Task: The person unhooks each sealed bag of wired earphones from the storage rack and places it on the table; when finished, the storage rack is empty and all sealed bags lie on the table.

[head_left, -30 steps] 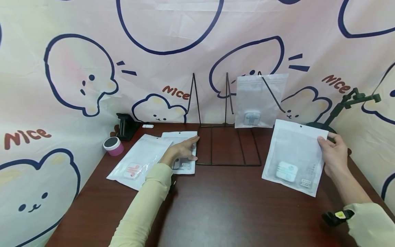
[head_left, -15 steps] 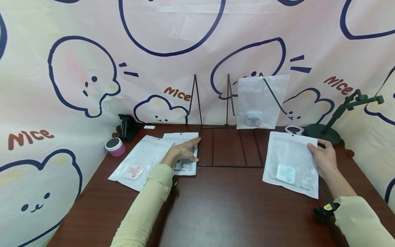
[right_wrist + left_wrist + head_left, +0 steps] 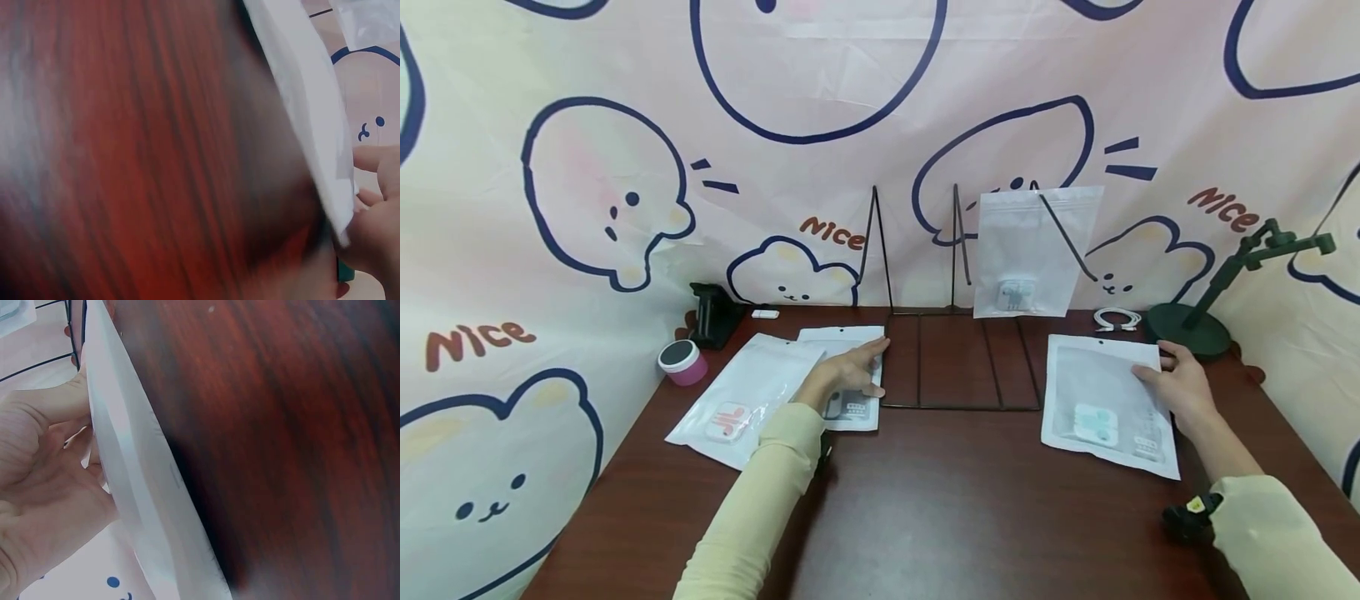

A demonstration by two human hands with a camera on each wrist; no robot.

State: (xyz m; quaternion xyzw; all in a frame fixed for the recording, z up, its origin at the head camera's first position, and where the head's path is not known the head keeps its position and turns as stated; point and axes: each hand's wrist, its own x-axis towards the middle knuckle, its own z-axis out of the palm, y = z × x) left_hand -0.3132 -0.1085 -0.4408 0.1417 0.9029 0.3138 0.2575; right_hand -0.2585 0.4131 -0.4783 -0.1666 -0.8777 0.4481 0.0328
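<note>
A white zip pouch (image 3: 1105,387) stands at the person's right on or just above the worktop (image 3: 940,517), which one I cannot tell; its long axis runs nearly straight away from the person, the punched-hole end pointing to the back wall and the bottom edge slanting nearer at its right corner. The right hand (image 3: 1180,392) has its grip narrowed on the pouch's right edge, thumb on the upper face. The left hand (image 3: 844,371) keeps a wider grip, fingers stretched over a smaller pouch (image 3: 857,417) whose long axis also points away. A larger pouch (image 3: 741,400) beside it slants far-right. The pouches are thin, pale, glossy plastic, flat rectangles with a squarish bulge low down. Another hangs upright, a hanging pouch (image 3: 1018,242), from a black wire rack (image 3: 958,408). The worktop is dark reddish-brown, wood-grained, with a soft sheen; a cartoon-printed backdrop (image 3: 775,183) covers the walls, and a green lamp (image 3: 1187,329) sits at the right rear.
</note>
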